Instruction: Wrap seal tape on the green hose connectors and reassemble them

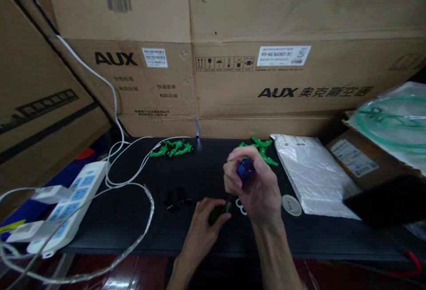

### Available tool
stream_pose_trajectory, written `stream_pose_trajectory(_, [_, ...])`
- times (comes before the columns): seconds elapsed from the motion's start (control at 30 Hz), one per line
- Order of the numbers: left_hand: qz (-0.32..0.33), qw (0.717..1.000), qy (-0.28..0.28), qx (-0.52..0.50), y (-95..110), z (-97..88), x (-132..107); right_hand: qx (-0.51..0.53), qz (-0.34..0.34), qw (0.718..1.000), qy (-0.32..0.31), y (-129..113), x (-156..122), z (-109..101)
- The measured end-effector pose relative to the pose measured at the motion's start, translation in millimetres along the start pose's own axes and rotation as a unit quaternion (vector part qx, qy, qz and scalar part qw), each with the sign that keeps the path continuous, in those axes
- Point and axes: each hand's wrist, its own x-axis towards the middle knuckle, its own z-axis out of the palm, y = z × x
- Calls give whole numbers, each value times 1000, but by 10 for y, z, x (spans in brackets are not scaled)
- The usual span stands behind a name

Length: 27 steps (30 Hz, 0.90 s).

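My right hand (253, 183) is closed round a screwdriver with a blue-purple handle (245, 169), held upright over the black table (133, 219). My left hand (204, 223) pinches a small green part (218, 212) right under the screwdriver's tip. Two small white rings (240, 205) lie on the table just beside the hands. A cluster of small black pieces (178, 199) sits a little to the left. Green plastic fittings lie at the back: one group (171, 148) left of centre, another (262, 148) behind my right hand.
Large AUX cardboard boxes (282, 59) wall off the back and left. A white power strip (71, 201) and looping white cables (133, 170) cover the left side. A white plastic bag (313, 174), a round tape roll (292, 204), a dark object (389, 199) and bagged green tubing (392, 121) lie right.
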Motion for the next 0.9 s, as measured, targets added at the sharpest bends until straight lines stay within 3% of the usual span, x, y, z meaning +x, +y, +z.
stream_pose_trajectory(0.13, [-1, 1000, 4, -5, 19, 0, -9, 3, -30, 999, 12, 20, -22, 6])
stream_pose_trajectory(0.3, [4, 1000, 2, -3, 14, -4, -16, -20, 19, 999, 29, -59, 0, 34])
stream_pose_trajectory(0.5, [35, 999, 7, -4, -18, -2, -24, -23, -39, 999, 27, -27, -9, 55])
stream_pose_trajectory(0.67, [18, 1000, -1, -7, 8, -8, -29, -35, 10, 999, 21, -11, 1, 50])
stream_pose_trajectory(0.9, [26, 1000, 15, -8, 0, 3, -31, -33, -47, 998, 0, 35, -5, 50])
